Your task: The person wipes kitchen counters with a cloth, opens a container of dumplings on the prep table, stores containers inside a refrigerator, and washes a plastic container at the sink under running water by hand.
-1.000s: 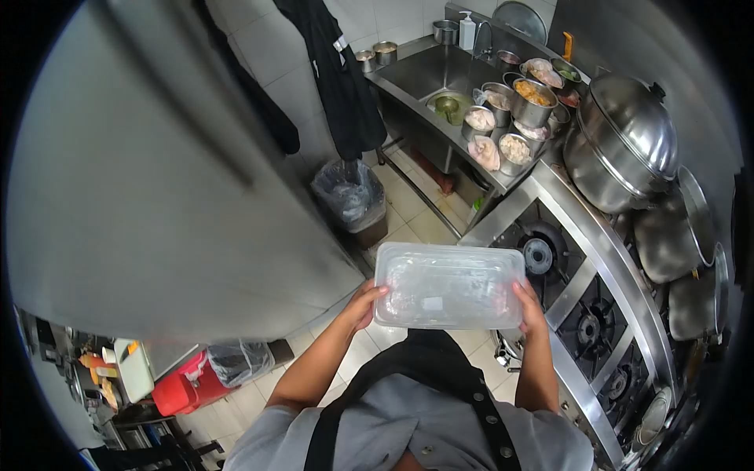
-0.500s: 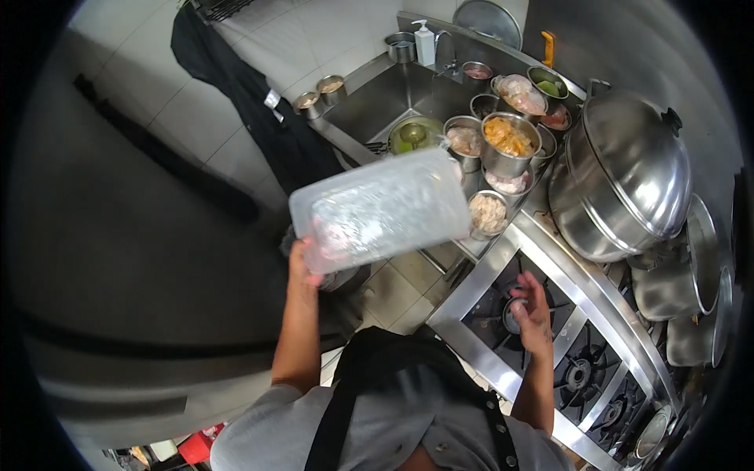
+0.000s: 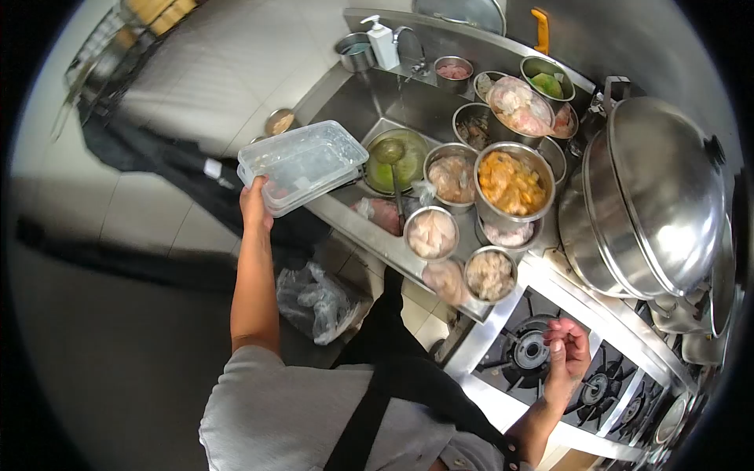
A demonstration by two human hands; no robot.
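Note:
My left hand (image 3: 256,206) grips the near left corner of a clear plastic container (image 3: 306,163), which is held out over the left edge of the metal sink (image 3: 339,106). My right hand (image 3: 567,353) is raised above the gas stove (image 3: 503,359), fingers loosely curled and apart, with nothing in it. Beside the sink stand several metal pots of food. One pot (image 3: 514,184) with orange pieces sits on top of others, and a bowl (image 3: 432,234) of pale pieces is near the counter edge. A ladle (image 3: 388,153) rests in a pot of greenish liquid in the sink.
A large lidded steamer (image 3: 667,180) stands at the right, by the stove. A white pump bottle (image 3: 382,44) is behind the sink, near the tap (image 3: 416,69). Below the counter is a bin with a plastic bag (image 3: 314,302). Dark clothing (image 3: 165,165) hangs at the left.
The view has turned and come closer to the sink. My right hand has let go of the container, which my left hand has carried left toward the sink's edge.

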